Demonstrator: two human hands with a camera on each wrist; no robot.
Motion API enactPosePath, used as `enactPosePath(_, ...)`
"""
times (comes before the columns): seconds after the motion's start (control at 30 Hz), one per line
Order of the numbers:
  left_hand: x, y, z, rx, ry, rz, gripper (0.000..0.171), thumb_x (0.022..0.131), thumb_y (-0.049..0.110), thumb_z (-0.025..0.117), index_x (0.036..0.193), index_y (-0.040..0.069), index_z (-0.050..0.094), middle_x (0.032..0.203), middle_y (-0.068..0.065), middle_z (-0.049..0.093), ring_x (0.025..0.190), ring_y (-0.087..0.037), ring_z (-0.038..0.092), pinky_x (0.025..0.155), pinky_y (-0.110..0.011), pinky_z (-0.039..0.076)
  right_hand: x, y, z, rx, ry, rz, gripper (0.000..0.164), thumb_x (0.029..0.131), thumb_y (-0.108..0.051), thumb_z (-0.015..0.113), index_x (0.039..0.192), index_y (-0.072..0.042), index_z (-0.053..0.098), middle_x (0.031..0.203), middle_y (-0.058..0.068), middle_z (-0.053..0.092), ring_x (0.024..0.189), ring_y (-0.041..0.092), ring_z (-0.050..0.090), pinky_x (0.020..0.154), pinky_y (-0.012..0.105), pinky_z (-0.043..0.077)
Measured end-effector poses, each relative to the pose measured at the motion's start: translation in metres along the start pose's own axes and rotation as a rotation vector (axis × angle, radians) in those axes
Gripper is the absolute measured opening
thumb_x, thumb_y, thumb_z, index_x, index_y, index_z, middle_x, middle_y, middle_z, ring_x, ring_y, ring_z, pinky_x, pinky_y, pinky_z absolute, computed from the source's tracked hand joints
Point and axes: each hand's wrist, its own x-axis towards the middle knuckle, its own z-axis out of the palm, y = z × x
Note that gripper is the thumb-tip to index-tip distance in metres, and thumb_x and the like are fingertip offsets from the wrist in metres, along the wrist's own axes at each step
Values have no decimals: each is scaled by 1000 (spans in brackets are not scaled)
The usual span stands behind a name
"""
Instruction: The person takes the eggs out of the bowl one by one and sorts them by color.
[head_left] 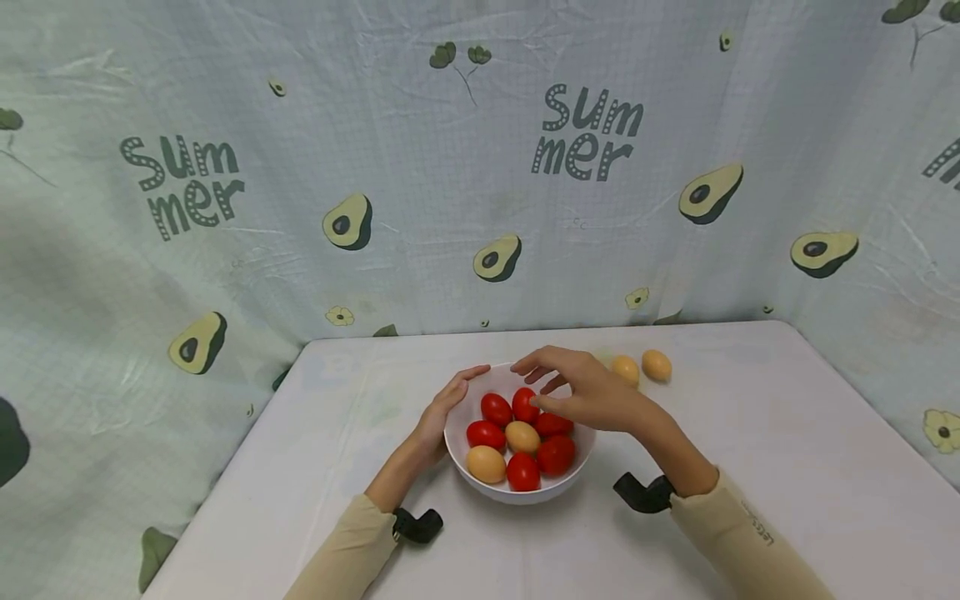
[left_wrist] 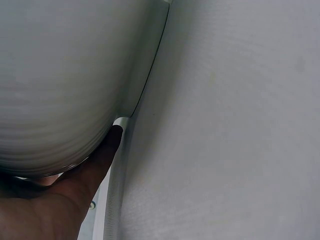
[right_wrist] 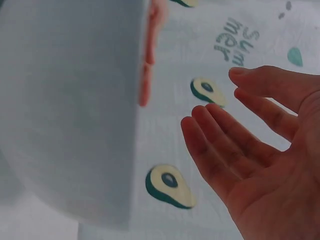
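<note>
Bowl: I see the white bowl [head_left: 522,498] in the middle of the table [head_left: 765,425].
Red things: six red round things [head_left: 557,455] show inside it, with two tan eggs [head_left: 522,437].
Left hand: my left hand [head_left: 435,423] touches the bowl's left side, fingers stretched out along it.
Right hand: my right hand [head_left: 588,392] is over the bowl's right side, fingers loose, holding nothing.
More eggs: two more eggs [head_left: 657,365] lie on the far right.

There are six tomatoes [head_left: 557,455], four eggs [head_left: 522,437], one bowl [head_left: 525,497].
</note>
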Motion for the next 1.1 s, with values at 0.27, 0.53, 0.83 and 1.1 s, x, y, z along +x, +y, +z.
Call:
enactPosePath(0.27, 0, 1, 0, -20, -17, -2, 52, 111, 35, 26, 160, 20, 36, 169, -5, 31, 154, -30, 33, 123, -42, 37, 6, -3, 29, 73, -104, -32, 38, 94, -5, 69, 130, -8, 62, 130, 14, 67, 114, 31, 68, 89, 30, 62)
enactPosePath(0.53, -2, 2, -2, -28, -16, -1, 51, 111, 33, 26, 159, 20, 37, 167, -6, 34, 151, -29, 38, 114, -27, 47, 12, -4, 47, 112, -193, 8, 36, 97, -10, 65, 132, -4, 62, 130, 14, 69, 115, 28, 70, 91, 28, 61)
enactPosePath(0.83, -1, 1, -4, -29, -28, 2, 51, 112, 35, 26, 159, 21, 36, 167, -5, 34, 148, -28, 40, 114, -27, 47, 18, -8, 62, 61, -253, 30, 36, 97, -8, 69, 132, -7, 64, 128, 8, 71, 111, 19, 71, 99, 38, 59)
enactPosePath(1.1, 0, 1, -3, -20, -35, 8, 50, 112, 34, 26, 159, 21, 37, 167, -5, 34, 152, -30, 35, 122, -38, 40, 16, -11, 68, 33, -285, 96, 34, 97, -15, 70, 131, -14, 67, 123, -1, 72, 111, 14, 65, 101, 35, 57)
